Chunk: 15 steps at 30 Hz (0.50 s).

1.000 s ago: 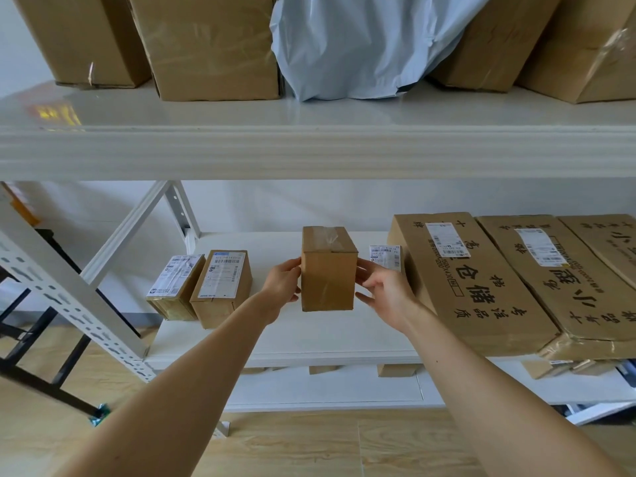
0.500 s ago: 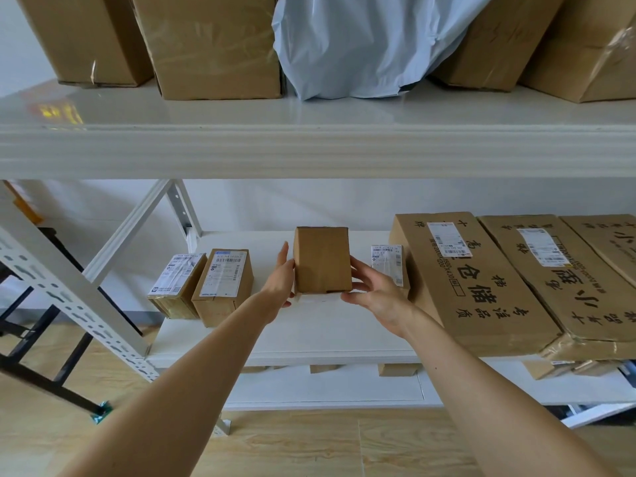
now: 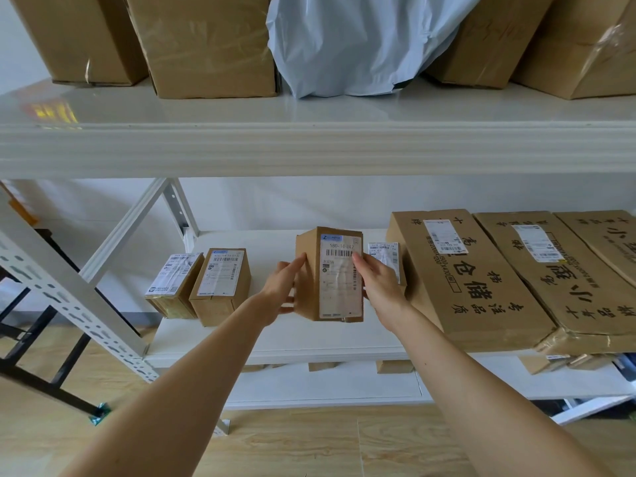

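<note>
Two small cartons begin the lower shelf (image 3: pixel 275 335) row, both label-up: a low taped box (image 3: pixel 173 287) at nine o'clock of the parcel in hand, and a taller brown box (image 3: pixel 220 287) touching its right side. At eight o'clock of these, a perforated rack upright (image 3: pixel 69 304) slants down to the wooden floor (image 3: pixel 309 442).

Item in hand: one small cardboard parcel (image 3: pixel 330 275), lifted over the lower shelf near the middle of the view. It stands on end and slightly tilted, its white barcode label facing the camera and a plain brown side turned left.

- Left hand (image 3: pixel 280 290): at nine o'clock of the parcel, one digit laid up the plain side, others tucked at the lower edge, grasping it.
- Right hand (image 3: pixel 378 287): at three o'clock, fingertips on the label's right margin, grasping the same parcel.

One labelled packet (image 3: pixel 385 253), at two o'clock of the parcel, is partly hidden behind the right hand. It lies just beside the first flat carton (image 3: pixel 464 280). A second flat carton (image 3: pixel 557 270) and a third flat carton (image 3: pixel 605 235) follow at three o'clock, all printed and lying side by side.

Upper shelf (image 3: pixel 309 146), at twelve o'clock: left corner box (image 3: pixel 86 36), wide taped box (image 3: pixel 206 43), pale plastic mailer bag (image 3: pixel 361 39), leaning box (image 3: pixel 488 36), right corner box (image 3: pixel 585 43).
</note>
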Each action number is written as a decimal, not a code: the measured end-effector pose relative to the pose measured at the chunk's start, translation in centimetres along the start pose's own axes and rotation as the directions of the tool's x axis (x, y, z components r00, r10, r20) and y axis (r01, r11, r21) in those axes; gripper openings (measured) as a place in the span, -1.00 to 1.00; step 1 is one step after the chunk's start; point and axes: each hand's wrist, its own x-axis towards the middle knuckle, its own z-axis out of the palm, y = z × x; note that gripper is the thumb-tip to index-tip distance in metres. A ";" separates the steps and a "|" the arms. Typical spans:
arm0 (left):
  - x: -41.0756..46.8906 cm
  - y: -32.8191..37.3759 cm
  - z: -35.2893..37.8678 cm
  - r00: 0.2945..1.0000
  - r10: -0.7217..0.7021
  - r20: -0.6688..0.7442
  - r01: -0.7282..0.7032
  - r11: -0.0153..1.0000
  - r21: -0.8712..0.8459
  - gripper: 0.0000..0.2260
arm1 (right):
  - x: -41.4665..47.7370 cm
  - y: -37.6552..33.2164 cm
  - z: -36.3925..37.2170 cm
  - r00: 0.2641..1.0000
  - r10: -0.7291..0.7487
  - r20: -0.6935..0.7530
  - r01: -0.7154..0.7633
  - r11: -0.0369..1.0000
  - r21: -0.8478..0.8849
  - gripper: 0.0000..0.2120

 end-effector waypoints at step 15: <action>-0.7 -0.8 0.9 0.997 0.074 0.032 -0.069 0.988 -0.137 -0.59 | -0.9 -0.4 -0.5 0.991 0.136 0.011 -0.136 0.989 0.058 -0.50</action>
